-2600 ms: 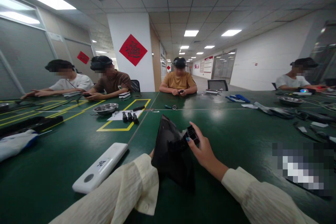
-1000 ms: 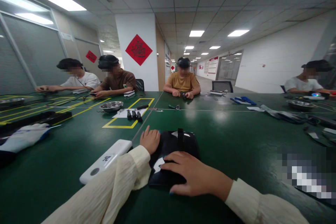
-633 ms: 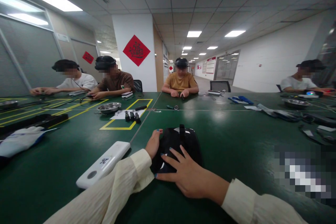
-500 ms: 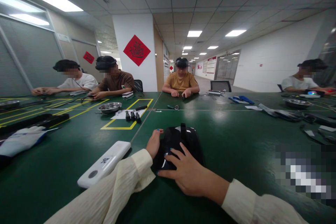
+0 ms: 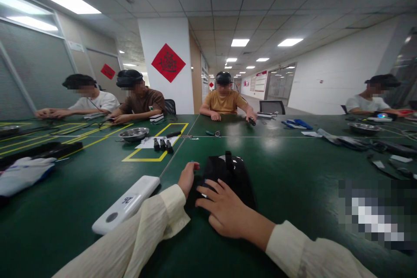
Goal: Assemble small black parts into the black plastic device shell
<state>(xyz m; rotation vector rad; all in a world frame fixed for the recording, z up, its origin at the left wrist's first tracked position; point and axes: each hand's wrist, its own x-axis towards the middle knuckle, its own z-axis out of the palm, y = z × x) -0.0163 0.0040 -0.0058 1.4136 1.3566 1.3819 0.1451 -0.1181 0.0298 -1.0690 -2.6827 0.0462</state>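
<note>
A black glossy flat device point(image 5: 231, 176) with a small black clip standing on its far edge lies on the green table point(image 5: 286, 169) in front of me. My right hand point(image 5: 221, 210) rests on its near end, fingers curled onto the surface. My left hand point(image 5: 187, 178) touches its left edge, fingers bent around the side. Both sleeves are cream-coloured.
A white power bank point(image 5: 125, 204) lies to my left. Farther off are a steel bowl point(image 5: 133, 134), small black parts point(image 5: 162, 144) in a yellow-taped square, and a white glove point(image 5: 22, 173) at the far left. Several people sit around the table.
The black device, held upright 2.6 s ago, now lies flat on the table. My right hand has slid back to its near end. The person opposite has stretched an arm out.
</note>
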